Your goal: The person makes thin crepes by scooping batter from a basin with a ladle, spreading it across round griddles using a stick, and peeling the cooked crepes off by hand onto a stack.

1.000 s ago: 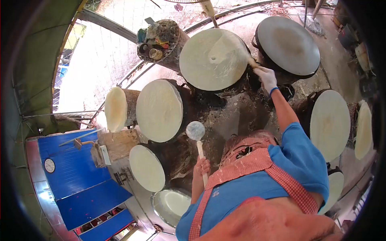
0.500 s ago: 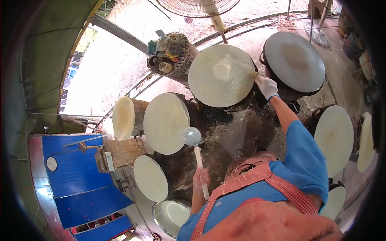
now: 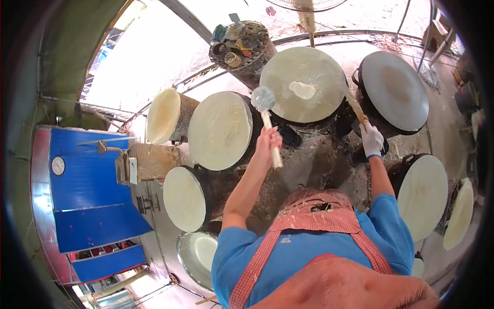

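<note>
My left hand [image 3: 269, 140] is shut around the pale handle of a metal ladle [image 3: 263, 98]. The ladle's round bowl hangs beside the left rim of the central round pan [image 3: 280, 69]. A pale layer coats that pan, with a whiter wet patch [image 3: 302, 90] near its middle. My right hand [image 3: 371, 140], in a white glove, grips a brown wooden stick [image 3: 355, 105] that reaches up to the pan's right rim. Whether the stick is joined to the pan I cannot tell. A darker grey pan [image 3: 393, 92] stands just beyond this hand.
More pale-coated round pans [image 3: 220, 131] stand in a ring on both sides. A metal basin [image 3: 198, 257] sits low at the left. Jars and cloths top a drum [image 3: 243, 46] at the back. A fan [image 3: 307, 13] stands behind the central pan.
My left hand has lifted the ladle up toward the central pan. My gloved right hand sits farther from that pan's rim, showing more of the stick. The white patch looks smaller. The whole view has shifted.
</note>
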Tool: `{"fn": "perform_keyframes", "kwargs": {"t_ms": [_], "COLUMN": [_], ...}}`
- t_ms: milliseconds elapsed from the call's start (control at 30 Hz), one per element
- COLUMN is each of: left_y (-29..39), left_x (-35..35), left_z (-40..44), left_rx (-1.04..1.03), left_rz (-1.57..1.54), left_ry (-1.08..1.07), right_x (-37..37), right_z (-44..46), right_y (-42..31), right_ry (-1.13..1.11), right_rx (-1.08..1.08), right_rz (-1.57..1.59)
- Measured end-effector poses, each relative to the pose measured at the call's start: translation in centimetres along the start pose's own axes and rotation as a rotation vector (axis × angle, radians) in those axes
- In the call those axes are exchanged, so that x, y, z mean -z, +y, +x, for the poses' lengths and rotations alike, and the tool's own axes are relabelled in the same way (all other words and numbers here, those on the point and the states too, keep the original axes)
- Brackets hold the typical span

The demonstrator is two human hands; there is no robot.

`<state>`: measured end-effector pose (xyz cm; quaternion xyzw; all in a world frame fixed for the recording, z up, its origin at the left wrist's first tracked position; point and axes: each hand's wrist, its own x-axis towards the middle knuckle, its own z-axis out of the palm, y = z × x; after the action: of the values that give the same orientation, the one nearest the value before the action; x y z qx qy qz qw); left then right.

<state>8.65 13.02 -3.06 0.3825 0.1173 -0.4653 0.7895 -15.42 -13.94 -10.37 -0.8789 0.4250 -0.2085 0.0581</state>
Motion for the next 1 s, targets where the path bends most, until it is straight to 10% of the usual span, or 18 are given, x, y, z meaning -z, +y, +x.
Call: {"fn": "perform_keyframes", "kwargs": {"t_ms": [133,267,333,400,700,1000], "left_y": [-3.3,-4.6,-2.3,-2.2,-4.1,-8.9], "left_x": [-3.8,-4.9,-2.7,0.7,6.4,13.9], "left_z": [4.9,7.9,2.8,-4.0,-9.4,-22.9], "left_rx": [-0.12,0.331,0.324,-0.099,0.522,-0.068], "left_rz": [0.212,-0.2,-0.294,0.317,-0.906,-0.959], "left_ry": [0.066,0.153,-0.196,-0.107,-0.305,-0.235], "right_x": [-1.4,-1.6,0.6,3.8,3.2,1.7], "right_z": [-5.0,-7.7,-8.2,-9.5,-11.0,-8.9], "right_y": [-3.4,-8.8,-9.4,-8.7,-10.6,-19.0], "right_ry": [0.038,-0.139,-0.061,-0.031,-0.263,-0.996], "right_rx": [0.202,0.009,0.036,0.118,0.134,-0.069], "right_rz": [-0.181,0.201,0.301,0.288,0.676,0.905]}}
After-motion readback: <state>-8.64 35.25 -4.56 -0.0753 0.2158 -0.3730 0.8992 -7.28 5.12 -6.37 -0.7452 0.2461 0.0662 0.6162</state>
